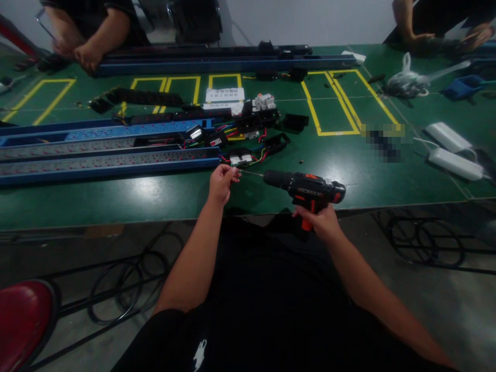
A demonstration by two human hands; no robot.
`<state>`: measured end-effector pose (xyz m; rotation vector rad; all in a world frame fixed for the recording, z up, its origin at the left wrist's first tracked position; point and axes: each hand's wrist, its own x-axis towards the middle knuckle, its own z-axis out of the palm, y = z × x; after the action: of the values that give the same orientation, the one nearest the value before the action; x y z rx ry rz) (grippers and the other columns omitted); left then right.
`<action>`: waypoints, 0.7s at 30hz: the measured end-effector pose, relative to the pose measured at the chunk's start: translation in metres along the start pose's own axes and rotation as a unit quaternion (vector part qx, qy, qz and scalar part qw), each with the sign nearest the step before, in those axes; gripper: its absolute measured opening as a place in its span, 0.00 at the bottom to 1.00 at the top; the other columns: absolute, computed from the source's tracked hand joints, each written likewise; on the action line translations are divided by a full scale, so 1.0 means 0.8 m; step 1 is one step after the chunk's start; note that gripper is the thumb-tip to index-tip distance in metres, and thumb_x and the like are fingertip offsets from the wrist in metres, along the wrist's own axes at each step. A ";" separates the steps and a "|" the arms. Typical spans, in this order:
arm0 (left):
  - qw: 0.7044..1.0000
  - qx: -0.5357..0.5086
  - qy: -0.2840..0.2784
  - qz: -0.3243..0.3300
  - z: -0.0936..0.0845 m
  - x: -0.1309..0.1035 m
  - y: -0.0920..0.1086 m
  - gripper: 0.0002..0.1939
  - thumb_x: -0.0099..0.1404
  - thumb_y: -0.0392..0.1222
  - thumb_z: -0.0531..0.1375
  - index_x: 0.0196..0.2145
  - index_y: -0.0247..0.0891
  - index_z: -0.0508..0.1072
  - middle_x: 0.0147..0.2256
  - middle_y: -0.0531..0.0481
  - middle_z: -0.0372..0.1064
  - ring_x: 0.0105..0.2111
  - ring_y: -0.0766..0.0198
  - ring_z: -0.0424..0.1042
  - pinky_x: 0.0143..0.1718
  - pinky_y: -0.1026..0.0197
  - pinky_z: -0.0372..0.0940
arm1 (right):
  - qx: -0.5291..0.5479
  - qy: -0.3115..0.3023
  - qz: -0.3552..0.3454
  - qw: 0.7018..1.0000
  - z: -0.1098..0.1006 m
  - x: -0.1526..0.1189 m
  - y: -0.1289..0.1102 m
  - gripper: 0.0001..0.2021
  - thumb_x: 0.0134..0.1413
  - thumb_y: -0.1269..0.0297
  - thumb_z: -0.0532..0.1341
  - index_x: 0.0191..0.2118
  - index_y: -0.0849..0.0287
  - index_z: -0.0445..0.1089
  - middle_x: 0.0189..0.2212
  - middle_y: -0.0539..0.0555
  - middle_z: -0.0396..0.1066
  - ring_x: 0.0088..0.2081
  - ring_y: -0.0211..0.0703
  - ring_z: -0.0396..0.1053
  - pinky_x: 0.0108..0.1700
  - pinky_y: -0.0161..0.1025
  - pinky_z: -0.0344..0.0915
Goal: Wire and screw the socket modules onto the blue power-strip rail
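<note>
My right hand (323, 221) is wrapped round the grip of a black and orange cordless drill (310, 188), whose long thin bit (251, 172) points left. My left hand (223, 182) is pinched at the tip of that bit; whatever small piece lies between the fingers is too small to make out. Just beyond my left hand, a white connector block (240, 158) with coloured wires sits at the right end of the nearest blue socket strip (116, 168). A black end cap (276, 143) lies beside the wires.
More strips and black end housings lie on the green table (174, 199). White connectors (264, 102) stand behind them, near paper labels (225, 94). Two white power bars (455, 163) lie at right. Two people's hands show across the table. A red stool (25, 323) is at lower left.
</note>
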<state>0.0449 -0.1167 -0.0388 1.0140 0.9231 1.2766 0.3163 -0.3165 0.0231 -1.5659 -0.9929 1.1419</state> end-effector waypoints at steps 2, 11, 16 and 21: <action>1.000 0.001 0.005 0.006 0.000 0.000 -0.001 0.17 0.61 0.48 0.73 0.35 0.40 0.69 0.34 0.51 0.75 0.32 0.67 0.77 0.30 0.66 0.71 | -0.058 0.010 -0.024 0.998 0.003 -0.003 -0.002 0.32 0.47 0.42 0.74 0.52 0.58 0.73 0.40 0.58 0.78 0.41 0.46 0.79 0.53 0.49 0.80; 1.000 -0.015 -0.004 0.007 0.004 0.000 0.003 0.18 0.59 0.44 0.74 0.44 0.40 0.76 0.34 0.53 0.76 0.30 0.69 0.75 0.31 0.66 0.72 | -0.105 0.036 -0.084 0.990 0.025 -0.004 0.010 0.33 0.48 0.43 0.72 0.57 0.56 0.76 0.53 0.58 0.77 0.53 0.49 0.78 0.66 0.54 0.76; 1.000 -0.001 -0.011 0.003 0.003 -0.002 0.004 0.15 0.63 0.46 0.72 0.46 0.40 0.81 0.38 0.48 0.79 0.36 0.65 0.79 0.34 0.65 0.73 | -0.112 0.056 -0.073 0.989 0.027 -0.005 0.012 0.32 0.48 0.43 0.72 0.55 0.57 0.77 0.49 0.60 0.77 0.51 0.49 0.78 0.65 0.55 0.76; 1.000 -0.008 -0.010 0.003 -0.001 -0.001 0.001 0.11 0.64 0.42 0.71 0.44 0.41 0.80 0.37 0.49 0.79 0.36 0.66 0.79 0.36 0.64 0.74 | -0.101 0.083 -0.059 0.990 0.027 -0.006 0.014 0.33 0.48 0.44 0.72 0.58 0.55 0.75 0.45 0.59 0.78 0.52 0.52 0.77 0.61 0.57 0.78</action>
<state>0.0437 -0.1173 -0.0379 1.0168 0.8937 1.2755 0.2949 -0.3192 0.0100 -1.7073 -1.0998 0.8360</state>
